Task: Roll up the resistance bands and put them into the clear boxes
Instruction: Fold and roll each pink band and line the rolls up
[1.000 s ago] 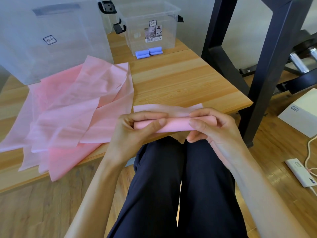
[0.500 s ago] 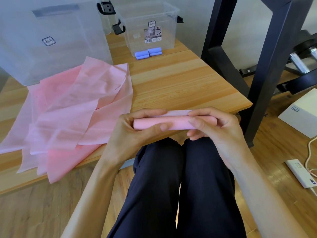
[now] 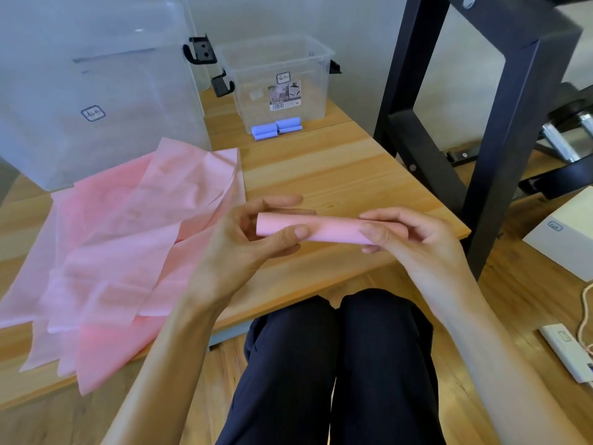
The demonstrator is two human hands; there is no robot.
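Pink roll (image 3: 324, 232) held level above the near edge of the wooden table (image 3: 337, 175), long axis running left to right, right end dipping slightly. Left hand (image 3: 247, 248) pinching the left end between thumb and curled fingers; right hand (image 3: 414, 242) wrapped round the right end. Flat pink bands (image 3: 122, 252) piled on the table's left side. Small clear box (image 3: 279, 88) at the far edge, with a barcode sticker, print too small to read; two blue rolls (image 3: 276, 128) inside against its front wall. Large clear box (image 3: 96, 91) beside it, small logo unreadable.
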